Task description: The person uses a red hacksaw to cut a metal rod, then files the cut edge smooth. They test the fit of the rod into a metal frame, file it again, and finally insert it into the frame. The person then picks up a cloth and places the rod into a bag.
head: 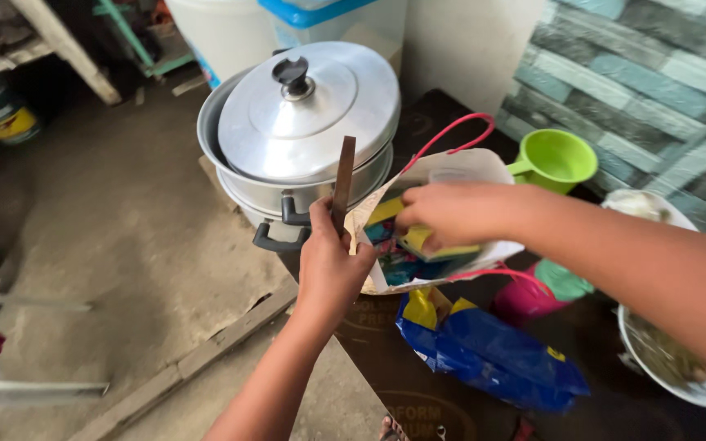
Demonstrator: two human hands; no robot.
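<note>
My left hand [330, 265] grips a dark flat blade-like tool [342, 178] that points upward in front of the pots, and it also pinches the near edge of a white paper bag [459, 167] with red cord handles. My right hand [451, 214] reaches into the bag's mouth and holds a small yellow packet [418, 241] among colourful sachets inside. The bag rests on a dark table [418, 122].
Stacked aluminium pots with a knobbed lid [308, 110] stand left of the bag. A green plastic dipper [556, 159], a pink container [525, 300], a blue and yellow packet [492, 353] and a white bowl of food [680, 367] lie around. Concrete floor lies left.
</note>
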